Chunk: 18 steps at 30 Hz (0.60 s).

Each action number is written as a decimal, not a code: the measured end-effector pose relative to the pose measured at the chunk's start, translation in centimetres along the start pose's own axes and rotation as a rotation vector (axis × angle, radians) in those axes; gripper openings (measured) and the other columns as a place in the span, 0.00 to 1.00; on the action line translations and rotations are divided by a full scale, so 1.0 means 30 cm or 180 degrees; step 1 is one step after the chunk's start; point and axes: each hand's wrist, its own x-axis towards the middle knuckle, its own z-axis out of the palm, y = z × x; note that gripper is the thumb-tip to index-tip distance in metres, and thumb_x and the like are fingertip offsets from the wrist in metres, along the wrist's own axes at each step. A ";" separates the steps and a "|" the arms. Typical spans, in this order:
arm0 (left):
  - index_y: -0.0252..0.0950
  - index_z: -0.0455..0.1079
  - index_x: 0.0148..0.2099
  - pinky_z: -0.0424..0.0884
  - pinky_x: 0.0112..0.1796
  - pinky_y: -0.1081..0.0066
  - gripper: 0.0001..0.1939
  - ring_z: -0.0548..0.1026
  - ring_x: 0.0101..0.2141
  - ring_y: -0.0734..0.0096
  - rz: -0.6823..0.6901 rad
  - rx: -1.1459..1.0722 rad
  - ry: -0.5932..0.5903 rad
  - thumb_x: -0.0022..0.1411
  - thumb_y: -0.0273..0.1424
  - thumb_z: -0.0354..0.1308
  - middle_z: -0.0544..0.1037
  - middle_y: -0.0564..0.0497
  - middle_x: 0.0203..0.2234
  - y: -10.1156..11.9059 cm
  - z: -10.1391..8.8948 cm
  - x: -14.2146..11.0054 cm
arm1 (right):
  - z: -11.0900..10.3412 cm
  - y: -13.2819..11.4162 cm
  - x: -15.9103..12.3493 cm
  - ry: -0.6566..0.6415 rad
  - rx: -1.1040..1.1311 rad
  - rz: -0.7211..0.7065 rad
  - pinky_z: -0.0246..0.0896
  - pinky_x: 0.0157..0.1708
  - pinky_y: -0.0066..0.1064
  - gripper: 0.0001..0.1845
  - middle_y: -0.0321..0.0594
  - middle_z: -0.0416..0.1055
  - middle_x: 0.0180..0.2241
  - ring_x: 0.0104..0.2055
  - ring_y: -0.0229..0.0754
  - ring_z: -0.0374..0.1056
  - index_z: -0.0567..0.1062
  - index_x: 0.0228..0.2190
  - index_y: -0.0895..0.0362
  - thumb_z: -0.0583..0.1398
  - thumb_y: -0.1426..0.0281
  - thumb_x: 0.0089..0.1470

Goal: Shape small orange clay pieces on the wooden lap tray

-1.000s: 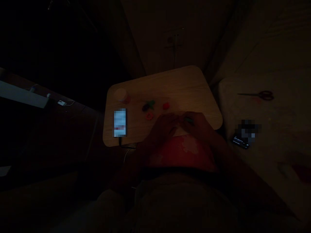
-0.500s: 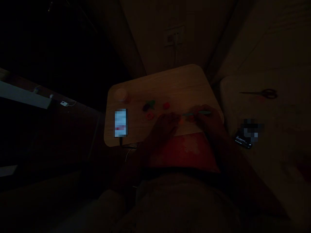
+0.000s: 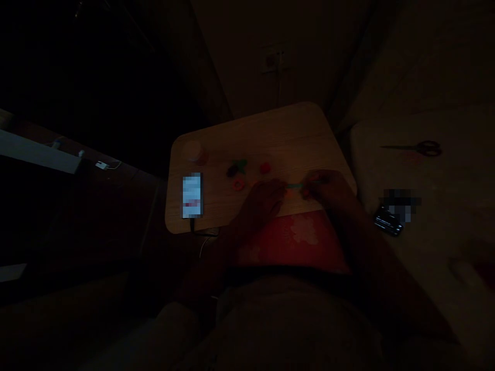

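My left hand (image 3: 265, 201) rests over the near part of a wooden lap desk (image 3: 294, 131), its fingertips beside a small orange piece (image 3: 289, 194). My right hand (image 3: 325, 186) pinches the end of a thin green strip (image 3: 298, 185). The strip reaches toward my left fingers, but the dim light hides whether they grip it. Farther along the desk lie an orange ring (image 3: 238, 185), a red lump (image 3: 265, 167), and a dark piece with green on it (image 3: 236, 167). All look like soft modelling clay.
A phone (image 3: 192, 196) with a cable lies at the desk's left edge, behind it a pale cup (image 3: 194, 152). Scissors (image 3: 412, 148) and a second phone (image 3: 389, 220) lie on bedding to the right. Red cloth (image 3: 296, 239) covers my lap.
My right hand has moved up and right from the desk's near edge. The green strip now shows stretched between my hands, and the hands stand farther apart than one second ago.
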 end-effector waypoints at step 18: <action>0.38 0.74 0.60 0.69 0.63 0.42 0.16 0.72 0.65 0.48 -0.0070 -0.0091 0.0331 0.72 0.30 0.57 0.73 0.36 0.65 -0.009 0.015 -0.015 | 0.003 -0.038 0.059 -0.0260 -0.1271 -0.0282 0.58 0.31 0.33 0.06 0.39 0.75 0.25 0.29 0.43 0.68 0.78 0.24 0.56 0.62 0.67 0.46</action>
